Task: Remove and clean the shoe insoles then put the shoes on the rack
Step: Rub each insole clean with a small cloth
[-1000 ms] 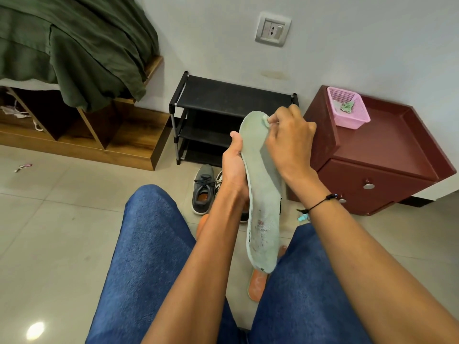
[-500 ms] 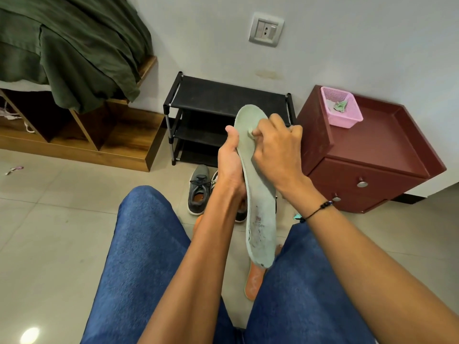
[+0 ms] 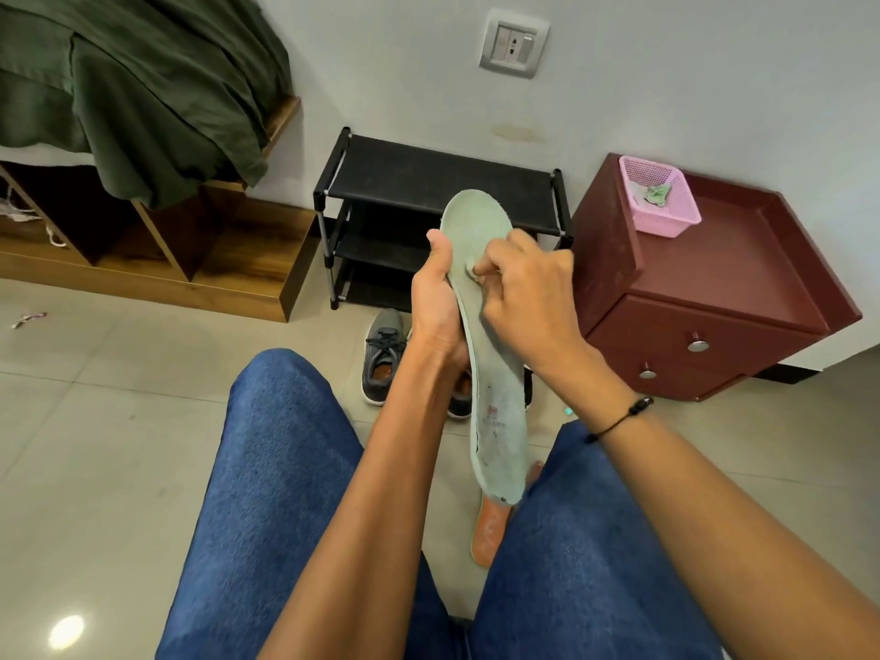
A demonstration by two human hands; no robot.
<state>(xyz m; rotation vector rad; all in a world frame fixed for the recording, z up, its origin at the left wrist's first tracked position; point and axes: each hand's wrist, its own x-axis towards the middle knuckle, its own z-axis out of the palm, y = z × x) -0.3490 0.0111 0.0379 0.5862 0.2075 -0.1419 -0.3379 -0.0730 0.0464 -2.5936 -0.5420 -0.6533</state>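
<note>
My left hand grips a pale green insole upright by its left edge, toe end up. My right hand pinches a small pale wad and presses it against the insole's upper middle. On the floor behind stand two grey shoes, partly hidden by my arms. A second insole, orange side up, lies on the floor between my knees. The black shoe rack stands against the wall.
A dark red bedside cabinet stands right of the rack, with a pink basket on top. At the left is a wooden bed base under a green blanket. My blue-jeaned knees fill the foreground over tiled floor.
My right hand has slid the wad down the insole from the toe tip toward the middle. The left hand keeps its grip; the camera view has shifted slightly.
</note>
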